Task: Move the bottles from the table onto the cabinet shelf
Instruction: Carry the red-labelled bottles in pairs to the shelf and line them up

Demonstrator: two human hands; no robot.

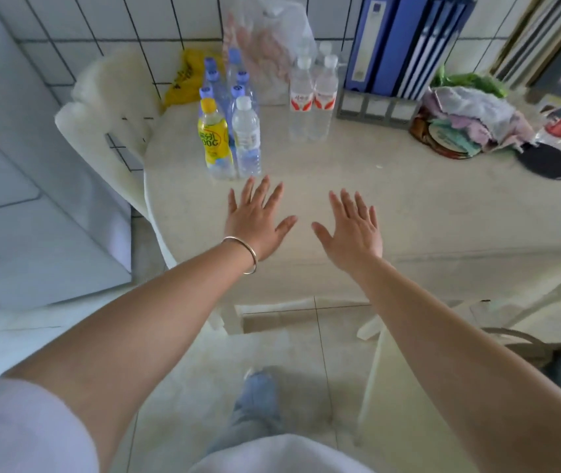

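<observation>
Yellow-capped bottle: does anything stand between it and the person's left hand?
Nothing visible does. The left hand is spread open over bare table just in front of the yellow-capped bottle, which stands at the near edge of its cluster beside a white-capped water bottle.

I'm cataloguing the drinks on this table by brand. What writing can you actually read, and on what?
Yellow-labelled bottle with yellow cap: dark lettering, too blurred to read.
Two clear bottles with red-and-white labels: print too small.
Clear white-capped bottle: label illegible.
Blue ring binders: spine labels unreadable.
</observation>
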